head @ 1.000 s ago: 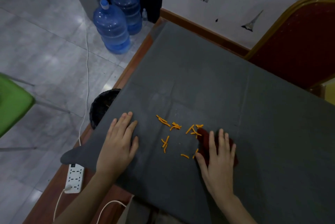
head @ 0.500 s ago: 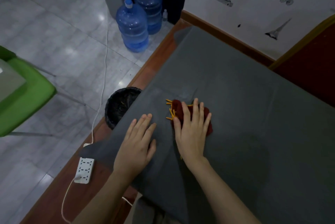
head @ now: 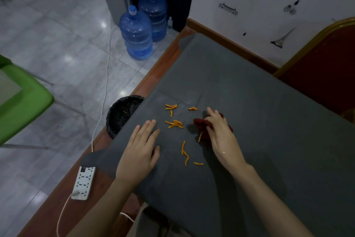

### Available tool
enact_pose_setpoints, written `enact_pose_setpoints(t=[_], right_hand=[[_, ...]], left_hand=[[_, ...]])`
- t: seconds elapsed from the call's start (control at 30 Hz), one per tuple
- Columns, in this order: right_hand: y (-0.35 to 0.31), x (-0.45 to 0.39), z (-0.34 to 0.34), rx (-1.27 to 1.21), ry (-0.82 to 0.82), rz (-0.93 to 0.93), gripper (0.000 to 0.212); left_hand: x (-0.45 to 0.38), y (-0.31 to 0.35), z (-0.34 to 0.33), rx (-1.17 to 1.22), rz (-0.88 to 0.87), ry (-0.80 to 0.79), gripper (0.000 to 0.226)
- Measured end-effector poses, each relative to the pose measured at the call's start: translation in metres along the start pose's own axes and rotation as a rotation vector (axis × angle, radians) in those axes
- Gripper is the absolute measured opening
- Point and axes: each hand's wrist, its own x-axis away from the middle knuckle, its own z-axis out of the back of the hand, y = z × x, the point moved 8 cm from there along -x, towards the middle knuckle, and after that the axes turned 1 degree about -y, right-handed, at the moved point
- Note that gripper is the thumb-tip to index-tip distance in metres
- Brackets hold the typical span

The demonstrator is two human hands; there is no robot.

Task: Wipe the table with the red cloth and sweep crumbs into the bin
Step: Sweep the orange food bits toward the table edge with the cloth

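My right hand (head: 221, 133) has its grip narrowed on the bunched dark-red fabric cloth (head: 201, 127), fingers curled over the top of the wad, which sits on the grey-covered tabletop (head: 259, 112) just right of the scattered thin orange stick-shaped crumbs (head: 175, 124). My left hand (head: 141, 150) lies flat, fingers straight, pressing the grey cover near the table's left edge.

The cloth looks soft and limp, light enough that it will fold wherever I push it. I judge it better to hold it from above with the palm spread across the wad, so a broad lower edge drags along the cover; a pinch at one corner would let the rest trail and ride over the sticks. One stick seems to hang at the cloth's near edge, so the fabric likely snags them.

The crumbs look dry, light and brittle. They lie in three loose groups: a far one, a middle cluster, and a few close to me. Pressed hard they may snap or roll, so a low, gentle sweep leftward seems right.

The round black bin (head: 121, 115) stands on the floor below the table's left edge, partly hidden by the cover. The cover itself may wrinkle and slide, which is why my left palm pinning it matters.
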Motion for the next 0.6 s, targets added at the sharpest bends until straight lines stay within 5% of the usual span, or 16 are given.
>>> enact_pose_setpoints(t=[0.13,0.5,0.6], right_hand=[[0.024,0.038,0.035,0.07,0.006,0.067,0.027],[0.053,0.137,0.036,0.383,-0.318,0.258,0.028],[0.052,0.147,0.043,0.325,-0.287,0.165,0.05]], left_hand=[[-0.001,0.001,0.001,-0.007,-0.009,0.008,0.042],[-0.002,0.002,-0.001,0.007,-0.01,-0.007,0.044],[-0.002,0.002,-0.001,0.012,-0.013,-0.007,0.044]])
